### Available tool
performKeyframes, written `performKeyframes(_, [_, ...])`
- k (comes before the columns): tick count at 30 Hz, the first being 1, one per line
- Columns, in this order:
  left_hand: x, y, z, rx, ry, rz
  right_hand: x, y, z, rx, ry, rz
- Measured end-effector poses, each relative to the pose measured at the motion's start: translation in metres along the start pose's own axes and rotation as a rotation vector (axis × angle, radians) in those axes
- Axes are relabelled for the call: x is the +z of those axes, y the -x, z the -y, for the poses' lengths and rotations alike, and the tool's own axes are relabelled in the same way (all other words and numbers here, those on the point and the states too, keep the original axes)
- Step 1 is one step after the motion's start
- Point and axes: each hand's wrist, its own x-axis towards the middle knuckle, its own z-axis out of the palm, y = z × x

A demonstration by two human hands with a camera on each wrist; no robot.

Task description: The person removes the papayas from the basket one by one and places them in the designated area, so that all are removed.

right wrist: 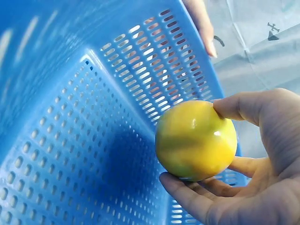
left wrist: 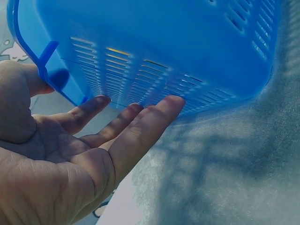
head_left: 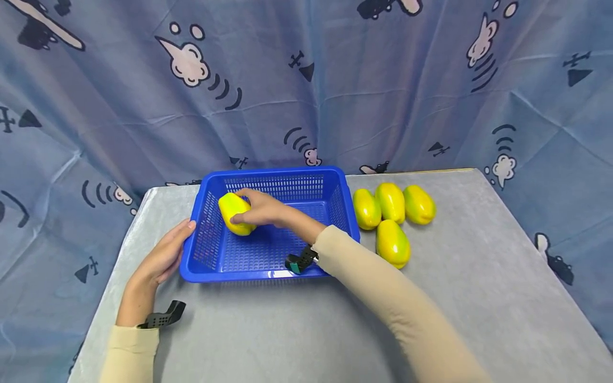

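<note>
My right hand (head_left: 262, 207) grips a yellow-green papaya (head_left: 231, 205) inside the blue plastic basket (head_left: 263, 276), near its left end. In the right wrist view, thumb and fingers hold the papaya (right wrist: 194, 140) from opposite sides, over a dark shadow on the perforated floor. My left hand (head_left: 167, 252) is at the basket's left side. Its thumb lies on the rim, and the other fingers (left wrist: 140, 126) reach nearly straight beneath it against the slotted outer wall of the basket (left wrist: 154, 28).
Several more papayas (head_left: 391, 202) lie grouped on the grey table (head_left: 488, 276) just right of the basket, one of them (head_left: 393, 244) nearer the front. A blue patterned curtain (head_left: 359, 106) hangs behind the table and around both sides.
</note>
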Motion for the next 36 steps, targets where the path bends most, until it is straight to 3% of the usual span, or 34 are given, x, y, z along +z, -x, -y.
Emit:
performKeyframes(13, [-0.001,0.000,0.001,0.025,0.040,0.016,-0.016,0.037,0.004,-0.060,0.056,-0.096])
performKeyframes(21, [0.002,0.000,0.001,0.034,0.016,0.020,-0.019,0.062,-0.005,-0.187,0.251,-0.236])
performKeyframes(36, [0.001,0.003,0.004,0.040,0.019,0.037,-0.036,0.114,-0.021,-0.225,0.115,-0.375])
